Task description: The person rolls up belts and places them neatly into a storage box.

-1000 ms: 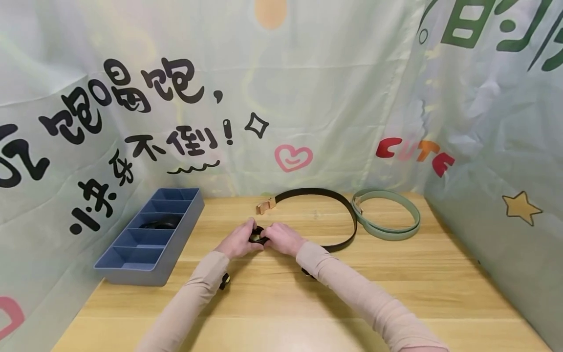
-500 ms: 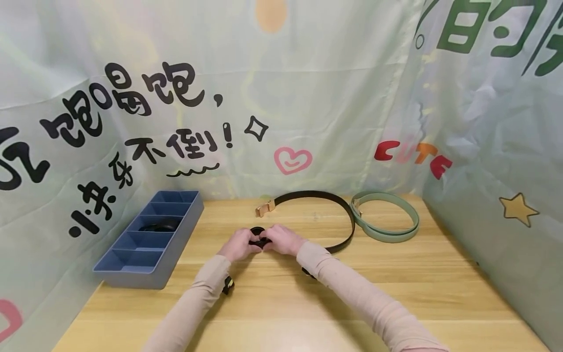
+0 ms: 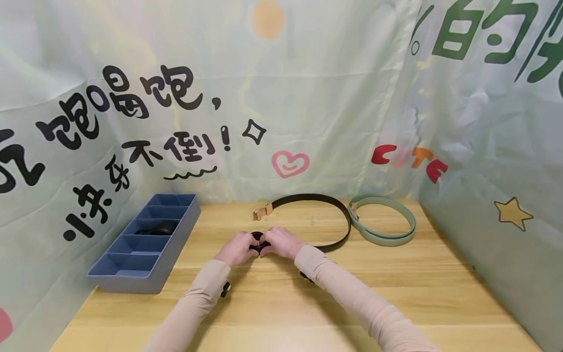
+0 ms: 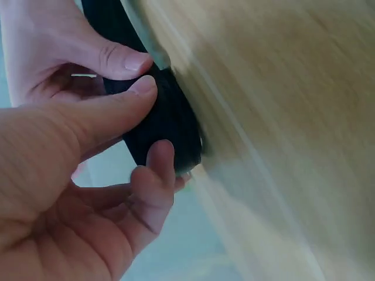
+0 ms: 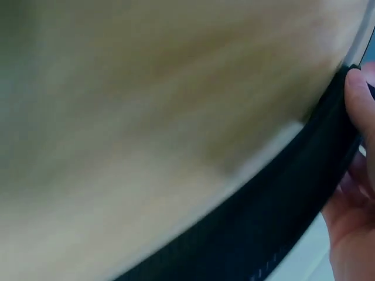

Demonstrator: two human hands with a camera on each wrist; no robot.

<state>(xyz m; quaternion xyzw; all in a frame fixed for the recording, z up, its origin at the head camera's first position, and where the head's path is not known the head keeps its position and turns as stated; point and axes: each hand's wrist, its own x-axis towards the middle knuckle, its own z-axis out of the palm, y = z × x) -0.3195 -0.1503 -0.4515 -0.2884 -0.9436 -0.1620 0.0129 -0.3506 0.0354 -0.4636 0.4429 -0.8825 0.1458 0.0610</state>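
A black belt with a gold buckle curves in a wide loop over the wooden table. Its plain end is wound into a small coil between both hands. My left hand holds the coil from the left; in the left wrist view its thumb presses on the black strap while curled fingers support the far side. From the right, my right hand pinches the belt, thumb on its face, as the right wrist view shows the strap running away from those fingers. The hands partly hide the coil.
A blue-grey tray with several compartments stands at the left, a black coiled item in one of them. At the back right lies a looped green belt, next to the black belt's curve. Printed cloth hangs behind the table.
The fingers have shifted around the coil, and the hands have drawn closer together over it. The opening visible in the coil a second ago is more covered now. The buckle stays in place.
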